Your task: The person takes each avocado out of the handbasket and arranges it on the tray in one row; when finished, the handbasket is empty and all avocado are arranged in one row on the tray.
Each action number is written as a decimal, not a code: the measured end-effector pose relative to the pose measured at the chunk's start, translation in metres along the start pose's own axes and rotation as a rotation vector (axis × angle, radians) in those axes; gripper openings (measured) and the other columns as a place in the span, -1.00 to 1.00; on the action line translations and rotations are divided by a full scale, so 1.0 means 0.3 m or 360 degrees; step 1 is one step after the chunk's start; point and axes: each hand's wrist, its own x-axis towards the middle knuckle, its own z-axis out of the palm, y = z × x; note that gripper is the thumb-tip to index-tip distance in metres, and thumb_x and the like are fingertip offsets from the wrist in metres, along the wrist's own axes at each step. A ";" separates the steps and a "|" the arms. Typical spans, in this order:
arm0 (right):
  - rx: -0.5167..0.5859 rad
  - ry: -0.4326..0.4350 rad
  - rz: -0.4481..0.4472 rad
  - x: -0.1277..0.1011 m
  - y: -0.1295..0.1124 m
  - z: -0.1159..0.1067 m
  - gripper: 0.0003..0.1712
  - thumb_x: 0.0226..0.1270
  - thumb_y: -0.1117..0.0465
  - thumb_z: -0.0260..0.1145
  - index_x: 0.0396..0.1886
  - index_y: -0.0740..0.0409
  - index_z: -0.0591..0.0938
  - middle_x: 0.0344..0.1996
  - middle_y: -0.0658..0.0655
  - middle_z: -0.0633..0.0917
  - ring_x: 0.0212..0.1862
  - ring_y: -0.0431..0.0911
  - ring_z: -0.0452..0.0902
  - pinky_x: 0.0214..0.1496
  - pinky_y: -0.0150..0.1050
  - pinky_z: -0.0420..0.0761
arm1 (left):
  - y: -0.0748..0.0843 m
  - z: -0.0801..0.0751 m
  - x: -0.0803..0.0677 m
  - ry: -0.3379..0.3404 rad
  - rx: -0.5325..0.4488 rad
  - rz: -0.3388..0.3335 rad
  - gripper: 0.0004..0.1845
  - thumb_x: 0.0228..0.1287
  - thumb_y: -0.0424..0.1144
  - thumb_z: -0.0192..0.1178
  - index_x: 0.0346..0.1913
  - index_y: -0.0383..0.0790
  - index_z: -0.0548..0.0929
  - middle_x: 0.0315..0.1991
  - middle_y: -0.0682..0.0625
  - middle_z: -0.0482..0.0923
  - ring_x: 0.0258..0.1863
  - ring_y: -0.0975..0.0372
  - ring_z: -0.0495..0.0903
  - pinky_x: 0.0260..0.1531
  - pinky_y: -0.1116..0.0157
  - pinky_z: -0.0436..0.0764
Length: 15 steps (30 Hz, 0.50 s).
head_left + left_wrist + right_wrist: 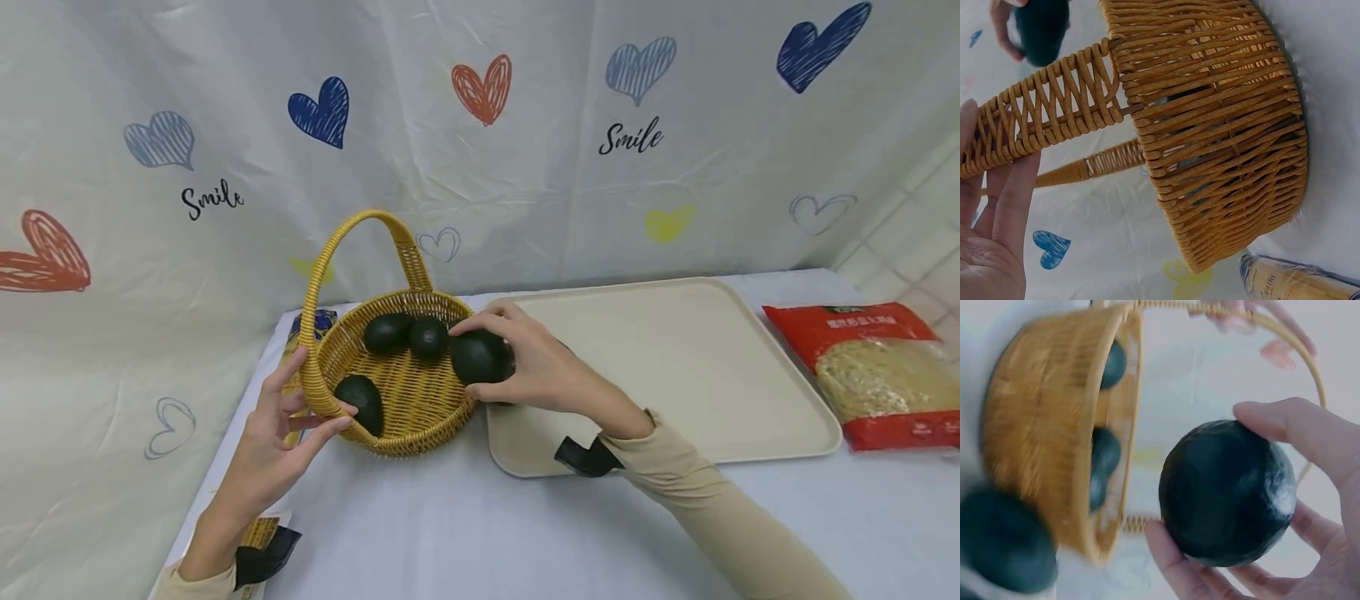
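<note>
My left hand (272,437) holds the yellow wicker basket (423,437) by the base of its upright handle (1041,112), fingers on one side and thumb on the other. Between the thumb and fingers of my right hand (543,367) is a dark green avocado (1225,494), held at the basket's right rim. Inside the basket, one avocado (360,404) lies near my left hand; two more, an avocado (388,333) and its neighbour (429,338), sit at the back. Another avocado (1007,540) lies outside the basket, mostly hidden by my right hand in the head view.
A beige tray (660,358) lies right of the basket. Beyond it is a red bag (873,375) with pale yellow contents. A blue and yellow package (1297,278) stands left of the basket, partly hidden. A curtain printed with hearts (525,167) hangs behind the table.
</note>
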 end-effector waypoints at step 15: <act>-0.0065 0.0171 0.0331 -0.260 0.263 -0.278 -0.30 0.16 0.29 0.65 0.31 0.06 0.61 0.22 0.19 0.54 0.11 0.15 0.53 -0.09 -0.14 0.75 | -0.014 0.006 -0.006 0.0021 -0.0020 0.0042 0.10 0.05 -0.76 0.41 0.60 -0.48 0.00 -0.15 0.06 0.79 -0.06 0.41 0.72 -0.10 0.51 0.71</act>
